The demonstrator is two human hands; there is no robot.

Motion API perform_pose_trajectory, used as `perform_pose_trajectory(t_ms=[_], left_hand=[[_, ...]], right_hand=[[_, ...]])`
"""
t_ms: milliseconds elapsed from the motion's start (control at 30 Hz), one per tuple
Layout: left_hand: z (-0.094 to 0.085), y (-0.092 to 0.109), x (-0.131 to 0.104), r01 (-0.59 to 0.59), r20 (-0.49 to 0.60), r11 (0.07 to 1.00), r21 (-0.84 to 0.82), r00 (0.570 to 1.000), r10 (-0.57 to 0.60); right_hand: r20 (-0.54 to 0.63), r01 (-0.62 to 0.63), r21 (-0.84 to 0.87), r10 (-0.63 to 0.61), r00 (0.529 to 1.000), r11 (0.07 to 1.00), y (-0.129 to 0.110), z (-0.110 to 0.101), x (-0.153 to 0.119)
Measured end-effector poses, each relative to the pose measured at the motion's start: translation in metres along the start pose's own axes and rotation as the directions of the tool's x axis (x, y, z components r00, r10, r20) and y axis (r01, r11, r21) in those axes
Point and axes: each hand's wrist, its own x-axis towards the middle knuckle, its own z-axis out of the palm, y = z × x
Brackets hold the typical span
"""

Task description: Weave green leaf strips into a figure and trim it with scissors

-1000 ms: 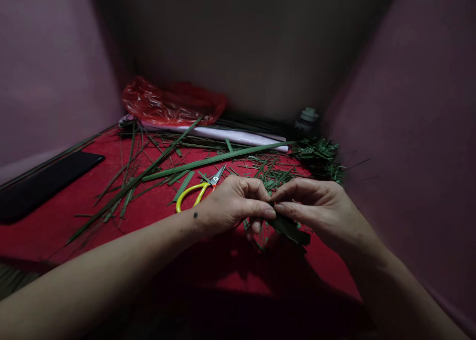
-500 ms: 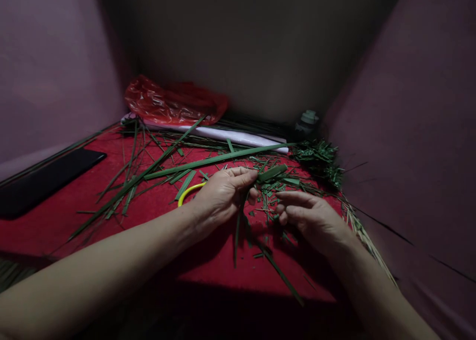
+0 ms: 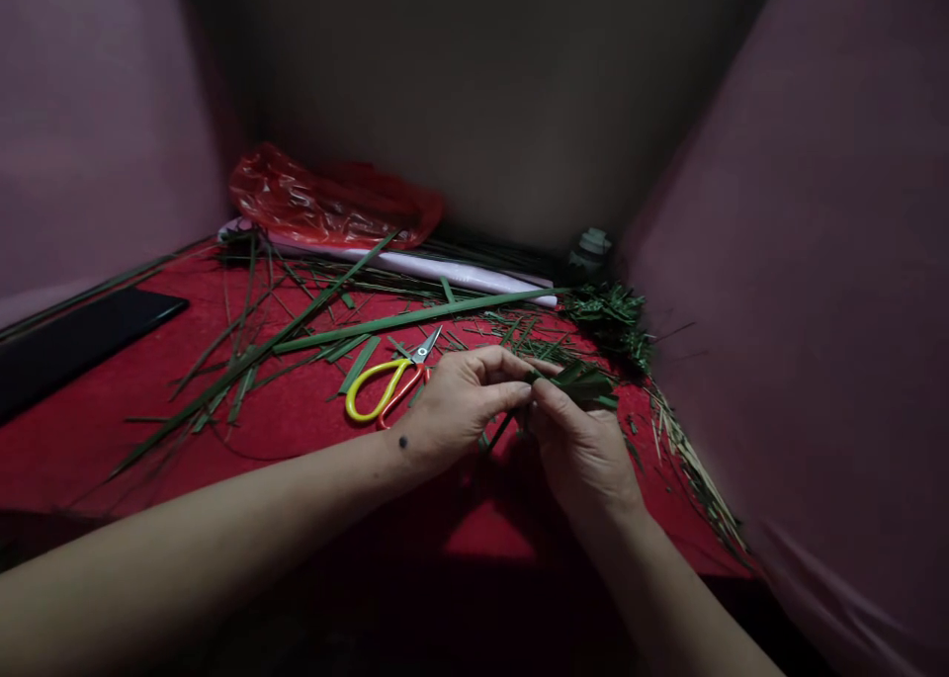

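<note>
Your right hand (image 3: 589, 450) has come in since half a second ago, when it hung apart from the leaf (image 3: 585, 385); now it pinches it. Your left hand (image 3: 464, 400) has hold of the leaf too, thumb and fingers closed on its near end, so both hands grasp it, their fingertips nearly meeting. The leaf is above the front part of the red table (image 3: 297, 425), folded, its wide end pointing off to the right above your right hand; your fingers hide part of the fold.

Just beyond your left wrist lie the scissors (image 3: 421, 353), their tip pointing away from you. Farther back, a long strip (image 3: 415, 316) lies across the table, in front of a white roll (image 3: 467, 277). To its right are a green clump (image 3: 612, 326) and a bottle (image 3: 591, 252).
</note>
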Motion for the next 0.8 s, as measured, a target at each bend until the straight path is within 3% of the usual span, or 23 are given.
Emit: perform_pose_trajectory(t_ms=[233,433,533,667,700,800], left_hand=[[0.003,0.001,-0.002,0.090,-0.014,0.995,0.036,0.996,-0.090],[0.004,0.012,-0.002,0.139,0.011,0.974,0.181,0.990,-0.143],[0.000,0.013,0.001,0.144,0.021,0.975,0.167,0.988,-0.150],[-0.011,0.013,0.009,0.126,-0.029,0.985,0.117,0.992,-0.123],[-0.013,0.013,0.011,0.117,-0.049,0.988,0.105,0.992,-0.112],[-0.020,0.013,0.017,0.092,-0.111,0.991,0.094,0.991,-0.081]], right_hand=[[-0.043,-0.102,0.123,0.108,0.993,0.987,-0.007,-0.002,-0.002],[-0.128,-0.167,0.145,0.186,0.974,0.975,-0.013,-0.007,-0.001],[-0.135,-0.197,0.097,0.209,0.968,0.976,-0.017,-0.009,-0.003],[-0.104,-0.255,-0.223,0.237,0.966,0.941,-0.025,-0.020,0.005],[-0.114,-0.275,-0.378,0.251,0.961,0.884,-0.027,-0.024,0.010],[-0.064,-0.258,-0.770,0.331,0.941,0.584,-0.028,-0.035,0.028]])
